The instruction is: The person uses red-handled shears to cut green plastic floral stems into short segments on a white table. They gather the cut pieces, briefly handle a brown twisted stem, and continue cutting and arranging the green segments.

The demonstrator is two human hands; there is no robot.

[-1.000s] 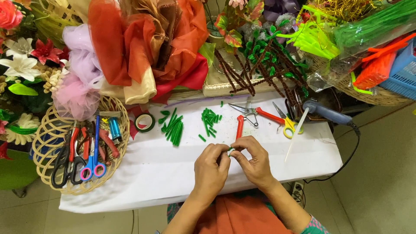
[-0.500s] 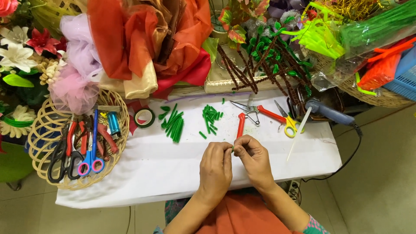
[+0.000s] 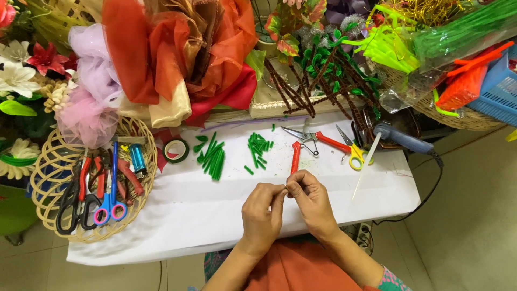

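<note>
Head view showed the left hand point(image 3: 262, 215) and right hand point(image 3: 311, 200) pinching something tiny between fingertips, which a loosened grip might have dropped among green bits point(image 3: 257, 149).

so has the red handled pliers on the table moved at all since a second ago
No. The red-handled pliers lie as before, between the cut green pieces and the yellow-handled scissors.

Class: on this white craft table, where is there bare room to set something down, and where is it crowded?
Bare white table lies between the wicker basket and the left hand, also below the glue gun toward the right corner. The back edge is crowded: green stem pieces, pliers, scissors.
</note>
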